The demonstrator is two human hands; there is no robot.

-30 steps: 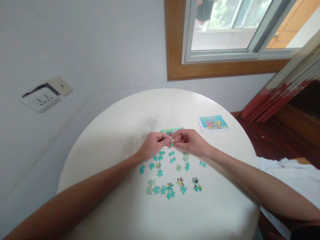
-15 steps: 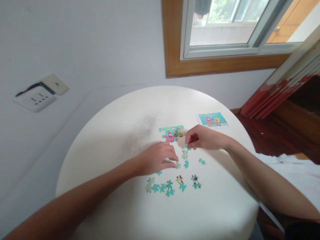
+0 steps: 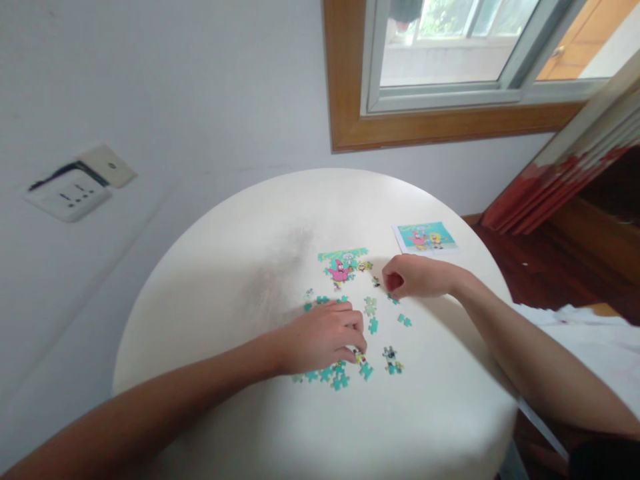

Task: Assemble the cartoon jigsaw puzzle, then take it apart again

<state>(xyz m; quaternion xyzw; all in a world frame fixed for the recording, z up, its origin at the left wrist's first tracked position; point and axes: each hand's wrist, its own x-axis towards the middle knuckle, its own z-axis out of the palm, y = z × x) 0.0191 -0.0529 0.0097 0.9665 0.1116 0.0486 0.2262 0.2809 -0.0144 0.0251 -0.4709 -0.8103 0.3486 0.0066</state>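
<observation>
A partly joined jigsaw puzzle with a pink starfish figure lies near the middle of the table. My left hand is below it, fingers curled down and pinching at a red-and-yellow puzzle piece. To the right of the joined part, my right hand is closed, its fingertips on a teal puzzle piece. A small dark piece lies just left of those fingertips. Pale green pieces sit between the two hands. My left hand covers some of the loose pieces under it.
A printed reference picture lies at the right rear of the round white table. Several loose teal pieces are near the front, with a grey-and-yellow cluster to their right. A wall and window stand behind.
My left hand has moved down toward the front pieces, uncovering teal pieces behind it. My right hand has shifted slightly right, away from the joined puzzle, and a dark piece now shows beside it.
</observation>
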